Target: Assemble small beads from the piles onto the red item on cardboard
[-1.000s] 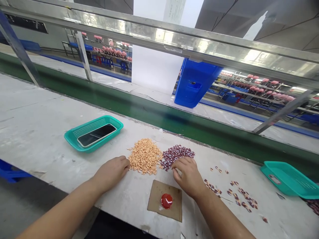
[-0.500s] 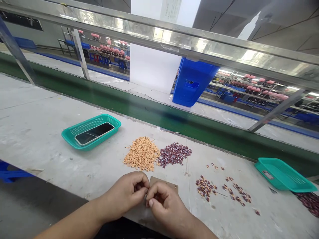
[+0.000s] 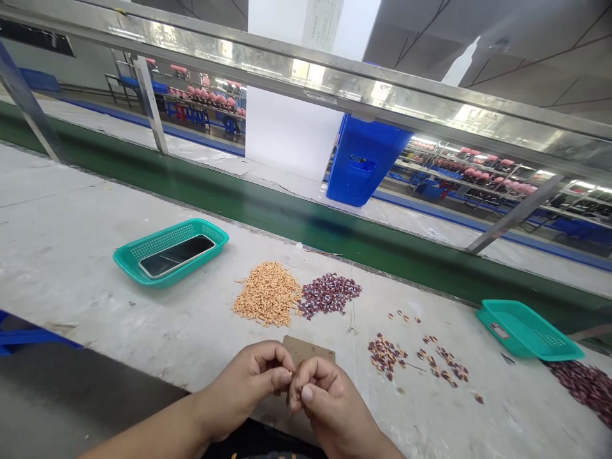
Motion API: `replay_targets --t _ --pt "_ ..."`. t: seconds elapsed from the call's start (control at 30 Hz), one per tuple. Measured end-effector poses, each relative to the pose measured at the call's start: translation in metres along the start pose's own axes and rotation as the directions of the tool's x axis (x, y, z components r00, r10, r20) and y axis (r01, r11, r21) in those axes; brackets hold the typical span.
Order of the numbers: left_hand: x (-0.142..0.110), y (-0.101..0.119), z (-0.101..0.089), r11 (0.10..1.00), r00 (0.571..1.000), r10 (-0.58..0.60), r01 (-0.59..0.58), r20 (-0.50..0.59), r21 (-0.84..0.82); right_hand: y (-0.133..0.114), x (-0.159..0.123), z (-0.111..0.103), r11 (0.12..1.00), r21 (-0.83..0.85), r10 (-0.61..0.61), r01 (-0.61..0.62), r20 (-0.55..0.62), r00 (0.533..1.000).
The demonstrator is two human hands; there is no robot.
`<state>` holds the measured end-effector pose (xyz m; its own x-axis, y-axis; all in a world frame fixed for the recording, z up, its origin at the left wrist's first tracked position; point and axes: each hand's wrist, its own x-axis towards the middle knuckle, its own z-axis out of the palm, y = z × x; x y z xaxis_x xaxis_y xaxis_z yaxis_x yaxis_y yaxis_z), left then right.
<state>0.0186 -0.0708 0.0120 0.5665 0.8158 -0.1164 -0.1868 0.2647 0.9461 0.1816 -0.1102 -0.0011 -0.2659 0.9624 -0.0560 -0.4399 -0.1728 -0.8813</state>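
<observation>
My left hand (image 3: 248,382) is closed in a pinch, thumb against forefinger, at the table's near edge. A tiny pale spot shows at its fingertips, too small to name. Close beside it, my right hand (image 3: 332,398) is also pinched, and its fingers hide whatever is in them. Just behind the hands lies a flat brown plate (image 3: 310,348), partly covered by them. Beyond it are a heap of small orange curved pieces (image 3: 268,296) and, touching it, a heap of small dark red pieces (image 3: 329,295). Two-coloured red-and-orange pieces (image 3: 386,357) form a cluster at the right.
A green basket (image 3: 127,271) holding a phone (image 3: 176,256) stands at left. Another green basket (image 3: 519,325) is at far right, beside a dark red pile (image 3: 583,386). Scattered two-coloured pieces (image 3: 442,363) lie nearer. A green strip (image 3: 287,213), metal frame and blue bin (image 3: 368,159) lie behind.
Both hands have shifted slightly toward the near edge and right, uncovering more of the plate. The left fingertips now show a pale spot. The whole view has swung slightly right.
</observation>
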Motion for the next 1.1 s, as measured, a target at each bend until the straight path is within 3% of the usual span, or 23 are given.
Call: replay_targets --t 0.1,0.17,0.23,0.3,0.4,0.47,0.63,0.7,0.87,1.1 --pt "0.0 -0.003 0.0 0.997 0.998 -0.009 0.004 -0.064 -0.076 -0.016 -0.003 -0.016 0.947 -0.318 -0.075 0.04 -0.097 0.993" --pt "0.0 -0.006 -0.001 0.991 0.994 -0.037 0.024 -0.101 -0.128 -0.023 -0.003 -0.027 0.764 -0.641 -0.196 0.071 -0.126 0.973" --pt "0.0 -0.009 -0.001 0.983 0.991 -0.074 0.054 -0.113 -0.173 -0.025 -0.002 -0.034 0.498 -0.863 -0.277 0.086 -0.065 0.959" --pt "0.0 -0.011 0.0 0.976 0.989 -0.095 0.069 -0.116 -0.205 -0.023 0.0 -0.036 0.295 -0.951 -0.29 0.091 0.002 0.957" --pt "0.001 -0.016 0.001 0.971 0.988 -0.104 0.077 -0.112 -0.224 -0.018 0.001 -0.033 0.163 -0.983 -0.282 0.082 0.033 0.959" --pt "0.0 -0.018 0.002 0.973 0.989 -0.101 0.075 -0.107 -0.219 -0.016 0.0 -0.029 0.184 -0.978 -0.283 0.096 0.04 0.958" --pt "-0.001 -0.021 0.004 0.978 0.992 -0.077 0.056 -0.1 -0.199 -0.015 0.0 -0.017 0.467 -0.855 -0.384 0.227 0.035 0.923" --pt "-0.001 -0.02 0.004 0.982 0.993 -0.073 0.055 -0.095 -0.182 -0.013 0.001 -0.01 0.527 -0.807 -0.418 0.267 0.026 0.908" --pt "-0.002 -0.017 0.006 0.989 0.991 -0.085 0.071 -0.107 -0.126 -0.009 0.004 0.0 0.551 -0.782 -0.447 0.292 0.02 0.895" --pt "-0.004 -0.014 0.008 0.989 0.987 -0.1 0.085 -0.127 -0.121 -0.005 0.005 -0.001 0.573 -0.772 -0.428 0.274 0.003 0.904"
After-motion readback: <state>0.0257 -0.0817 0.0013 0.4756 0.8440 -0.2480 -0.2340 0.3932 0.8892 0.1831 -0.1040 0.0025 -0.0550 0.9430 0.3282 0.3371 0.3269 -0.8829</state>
